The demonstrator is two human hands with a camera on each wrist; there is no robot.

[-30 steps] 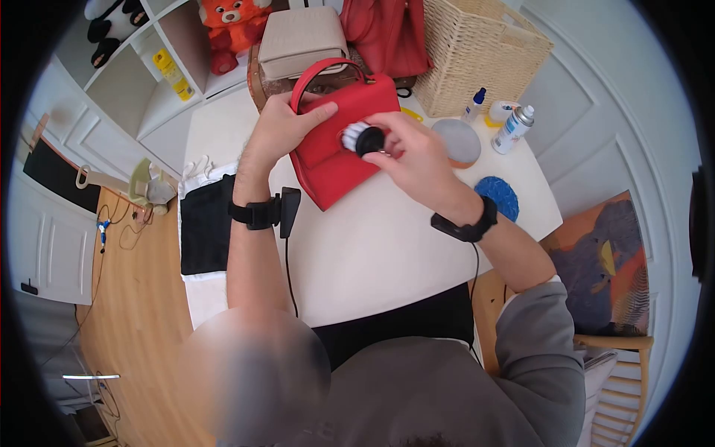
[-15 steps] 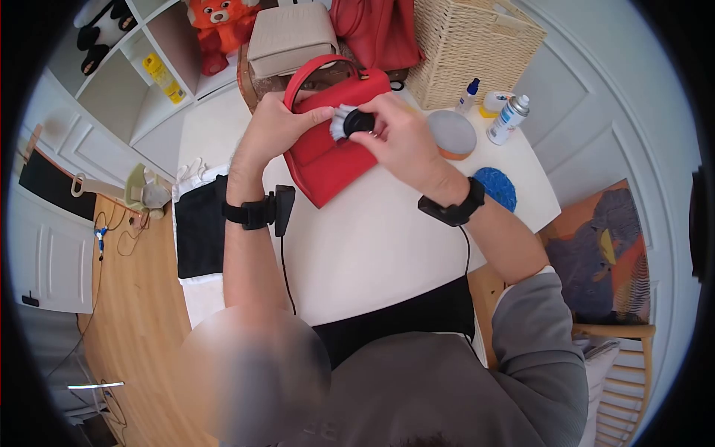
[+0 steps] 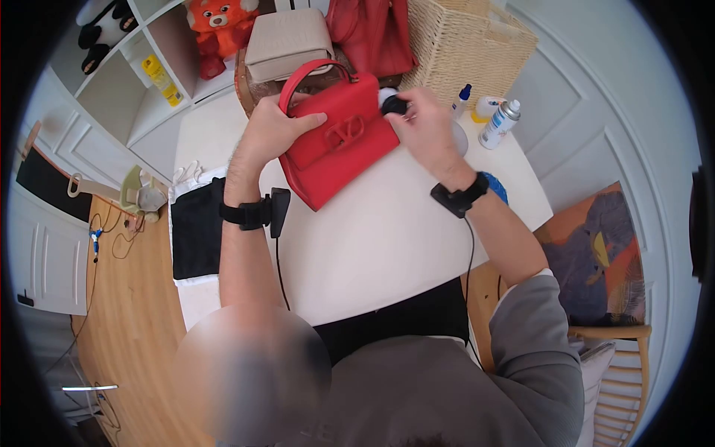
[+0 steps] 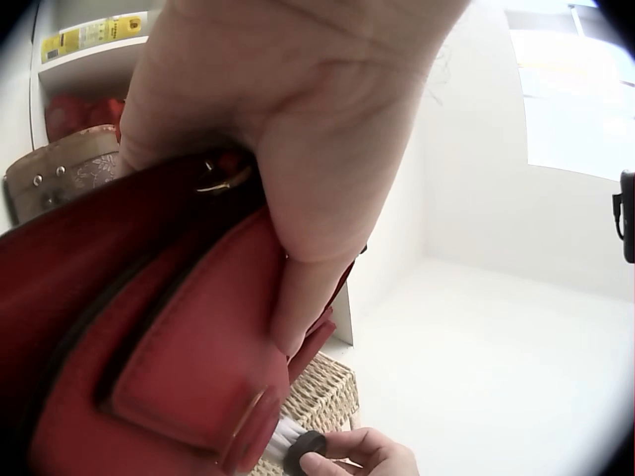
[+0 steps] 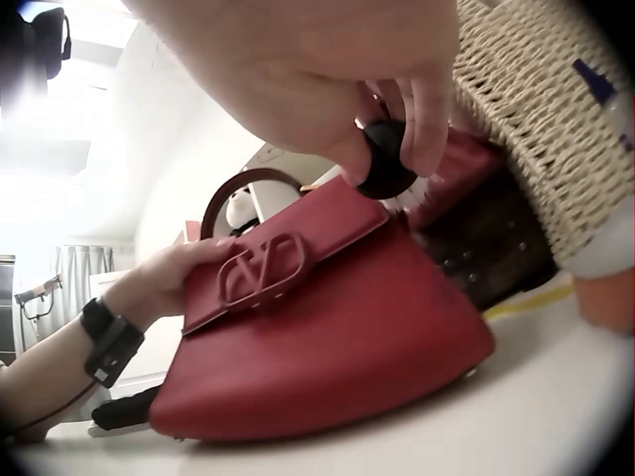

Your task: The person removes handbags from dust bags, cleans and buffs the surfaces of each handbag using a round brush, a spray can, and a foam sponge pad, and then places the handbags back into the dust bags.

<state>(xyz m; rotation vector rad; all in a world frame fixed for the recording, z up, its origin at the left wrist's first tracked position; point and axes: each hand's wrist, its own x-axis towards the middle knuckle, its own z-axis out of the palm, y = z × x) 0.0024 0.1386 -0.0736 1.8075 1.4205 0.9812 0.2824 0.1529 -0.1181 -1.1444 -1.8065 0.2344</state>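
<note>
Red bag [image 3: 335, 165] has 1 big V [image 3: 344, 132]; left hand [image 3: 274, 132] fingers hold its top, right hand [image 3: 430, 134] fingers pinch a black brush [image 3: 393, 106].

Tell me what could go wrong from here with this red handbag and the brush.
The red handbag sits tilted, with the left hand gripping it near the top; if that grip loosens, it could tip. The right hand pinches the round black brush by the bag's top corner, so hard bristle strokes might scuff the leather. Swinging that hand outward could knock over the blue-capped bottle or the spray can.
</note>
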